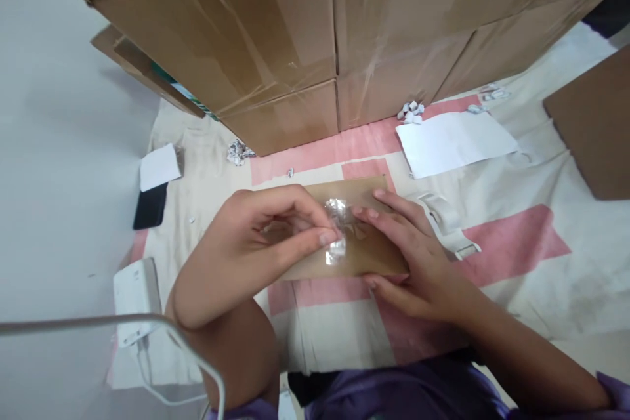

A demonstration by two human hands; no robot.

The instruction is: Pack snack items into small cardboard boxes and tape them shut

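Note:
A flat brown cardboard piece (300,269) lies on the cloth in front of me, with shiny clear tape or plastic (336,252) at its middle. The thumb and forefinger of my left hand (256,236) are pinched together over that shiny patch; what is between the fingertips is too small to make out. My right hand (418,249) rests with spread fingers on the right end of the cardboard, its thumb at the near edge and its fingertips on the top face.
Large taped cardboard boxes (295,115) stand behind. White paper (453,141) and small paper rolls (411,113) lie back right, a white strap (443,216) nearer. At left are a white power box (138,295), cable (88,323) and dark phone-like object (150,206).

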